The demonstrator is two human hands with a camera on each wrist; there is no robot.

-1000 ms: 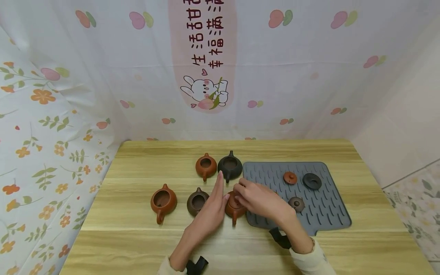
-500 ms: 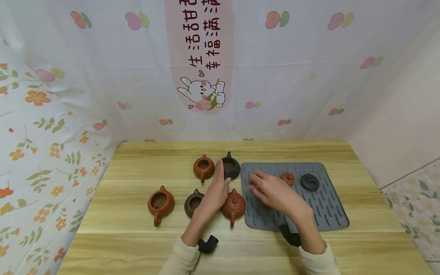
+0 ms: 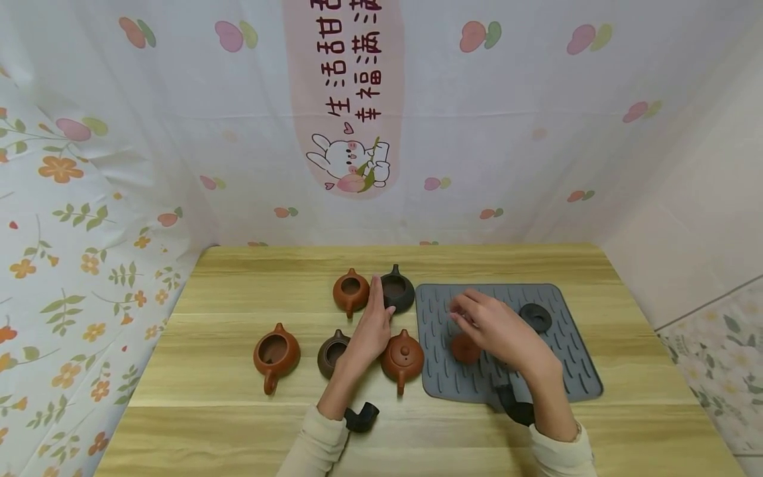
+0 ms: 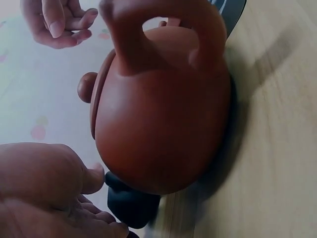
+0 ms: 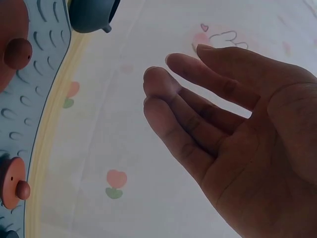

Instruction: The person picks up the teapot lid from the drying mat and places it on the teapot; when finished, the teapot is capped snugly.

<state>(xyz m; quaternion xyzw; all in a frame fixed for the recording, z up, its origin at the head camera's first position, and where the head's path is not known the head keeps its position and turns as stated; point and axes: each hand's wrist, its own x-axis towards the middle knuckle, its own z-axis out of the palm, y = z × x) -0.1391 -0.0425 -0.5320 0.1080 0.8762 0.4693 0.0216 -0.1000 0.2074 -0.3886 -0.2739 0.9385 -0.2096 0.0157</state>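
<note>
My left hand point(image 3: 365, 334) is held with fingers straight, between the dark brown lidless teapot point(image 3: 331, 361) and the reddish-brown teapot point(image 3: 403, 364) with its lid on. In the left wrist view that lidded teapot point(image 4: 163, 114) fills the middle, beside the hand point(image 4: 44, 191). My right hand point(image 3: 507, 331) hovers over the grey mat with fingers loosely bent. The right wrist view shows nothing in its grasp point(image 5: 223, 124). A red-brown lid point(image 3: 465, 348) lies just below it on the mat. A smaller orange lid point(image 5: 15, 184) is hidden by the hand in the head view.
An orange teapot point(image 3: 351, 291) and a black teapot point(image 3: 398, 291), both lidless, stand behind the left hand. Another lidless reddish teapot point(image 3: 277, 354) sits farther left. A black lid point(image 3: 535, 318) lies on the grey mat point(image 3: 575, 371). A patterned cloth point(image 3: 507, 132) hangs behind the table.
My right hand has left the reddish-brown teapot, whose lid now shows in place, and moved right over the mat. The left hand stays beside that teapot.
</note>
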